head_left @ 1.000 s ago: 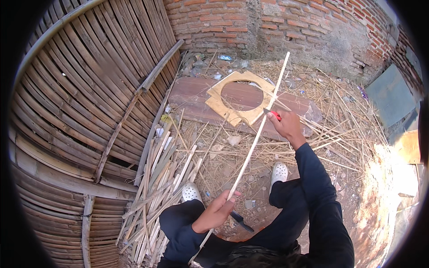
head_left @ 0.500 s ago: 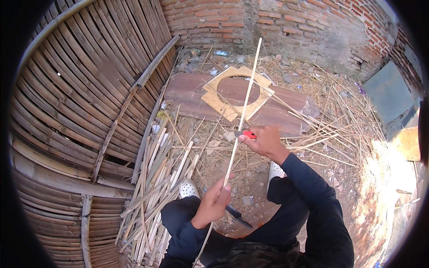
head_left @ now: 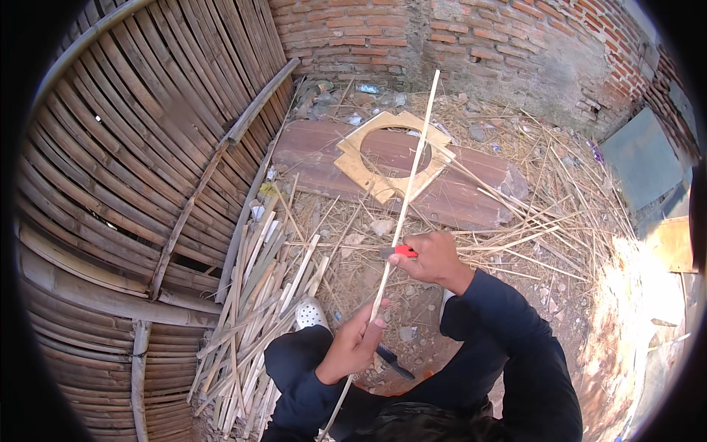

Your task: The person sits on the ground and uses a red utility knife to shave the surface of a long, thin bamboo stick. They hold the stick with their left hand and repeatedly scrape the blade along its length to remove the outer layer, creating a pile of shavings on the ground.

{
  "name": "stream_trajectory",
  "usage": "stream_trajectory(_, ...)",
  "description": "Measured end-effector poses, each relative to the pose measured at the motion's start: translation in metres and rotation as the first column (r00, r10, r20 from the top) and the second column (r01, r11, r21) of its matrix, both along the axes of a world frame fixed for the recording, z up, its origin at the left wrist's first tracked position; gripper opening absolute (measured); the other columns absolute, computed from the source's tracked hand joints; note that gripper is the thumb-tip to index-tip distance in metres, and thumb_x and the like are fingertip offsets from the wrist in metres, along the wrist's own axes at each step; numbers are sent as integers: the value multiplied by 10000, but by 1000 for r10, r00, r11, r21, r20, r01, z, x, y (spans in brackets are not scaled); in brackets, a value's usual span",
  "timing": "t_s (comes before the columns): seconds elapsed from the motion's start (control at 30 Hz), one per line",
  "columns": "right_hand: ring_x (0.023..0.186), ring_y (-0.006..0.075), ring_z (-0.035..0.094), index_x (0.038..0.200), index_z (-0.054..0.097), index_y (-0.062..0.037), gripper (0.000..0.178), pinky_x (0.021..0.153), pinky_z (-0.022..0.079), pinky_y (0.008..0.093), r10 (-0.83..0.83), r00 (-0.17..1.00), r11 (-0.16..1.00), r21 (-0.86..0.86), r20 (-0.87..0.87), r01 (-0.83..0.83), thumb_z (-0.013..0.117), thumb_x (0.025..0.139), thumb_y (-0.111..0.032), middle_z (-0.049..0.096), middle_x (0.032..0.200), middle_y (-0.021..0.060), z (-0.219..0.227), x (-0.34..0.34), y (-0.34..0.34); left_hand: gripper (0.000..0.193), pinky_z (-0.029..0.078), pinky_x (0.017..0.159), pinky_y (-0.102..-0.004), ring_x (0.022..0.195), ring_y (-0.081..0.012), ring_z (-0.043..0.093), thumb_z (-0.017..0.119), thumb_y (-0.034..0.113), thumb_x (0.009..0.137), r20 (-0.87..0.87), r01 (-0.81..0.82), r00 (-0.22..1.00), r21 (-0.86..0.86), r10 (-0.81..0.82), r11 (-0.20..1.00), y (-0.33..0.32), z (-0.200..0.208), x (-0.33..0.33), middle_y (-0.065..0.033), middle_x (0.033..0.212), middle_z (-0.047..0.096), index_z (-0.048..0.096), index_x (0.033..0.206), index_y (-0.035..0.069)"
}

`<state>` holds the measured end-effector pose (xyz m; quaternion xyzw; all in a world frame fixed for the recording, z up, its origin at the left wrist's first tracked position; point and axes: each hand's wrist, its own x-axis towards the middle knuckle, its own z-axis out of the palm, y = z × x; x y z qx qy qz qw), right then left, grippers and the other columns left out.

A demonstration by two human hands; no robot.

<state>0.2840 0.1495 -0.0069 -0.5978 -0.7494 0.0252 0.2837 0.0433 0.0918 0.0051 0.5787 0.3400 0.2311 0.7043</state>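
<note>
A long, pale bamboo strip (head_left: 414, 169) slants from near my lap up and away to the right. My left hand (head_left: 353, 343) is closed round its lower part, thumb on top. Farther along the strip, my right hand (head_left: 433, 259) grips a small red-handled knife (head_left: 404, 251). Its short grey blade lies across the strip, touching or nearly so. Below my left hand is a dark, long-bladed tool (head_left: 395, 362); its other end is hidden behind that hand.
Split bamboo strips (head_left: 254, 317) lie piled at the left, beside a bamboo slat wall (head_left: 132, 162). Ahead, a wooden frame (head_left: 355, 166) with a round hole rests on a brown board (head_left: 471, 195). A brick wall (head_left: 346, 37) stands behind. Shavings cover the ground.
My right hand and the knife have come down along the strip toward my left hand. The strip's far end has shifted slightly right and lower. My left hand has barely moved.
</note>
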Motion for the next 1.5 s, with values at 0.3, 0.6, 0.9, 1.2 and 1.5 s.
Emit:
stream_trajectory(0.3,468,331,572,640,650,-79,609,460,431,432,-268,963,963,10,5,268,542,833,-647,545,496,139,-7,66,43,373,244,469,-203,515,-6,319,437,135,1000,-145,42,989,177,-17,983,0,9,-2,82,587,363,447,1349,3)
stream_trajectory(0.6,440,286,565,570,565,-104,590,416,416,376,141,990,990,23,21,-142,608,768,-658,537,485,82,7,-21,-12,419,429,508,-410,553,-373,590,491,92,917,-285,-101,916,516,282,850,7,11,6,-203,607,538,457,1329,22)
stream_trajectory(0.9,462,283,599,622,629,-104,613,424,423,396,-67,996,997,-25,58,69,535,811,-679,573,498,101,-6,6,23,410,433,498,-381,510,-308,583,490,93,926,-232,-129,934,494,273,860,8,1,4,-185,586,530,464,1325,2)
stream_trajectory(1.2,463,285,581,580,594,-105,581,436,430,392,71,994,993,85,86,-78,588,785,-648,557,501,87,-4,-3,11,416,389,474,-336,442,-188,485,480,92,947,-216,-117,947,458,237,881,6,-4,1,-138,548,488,447,1352,5)
stream_trajectory(1.5,490,289,594,606,604,-100,566,472,445,406,0,995,987,159,100,-16,595,787,-637,565,518,101,-4,12,34,436,427,500,-370,516,-307,596,490,93,935,-196,-116,949,517,248,848,11,-11,4,-190,608,548,423,1354,-8)
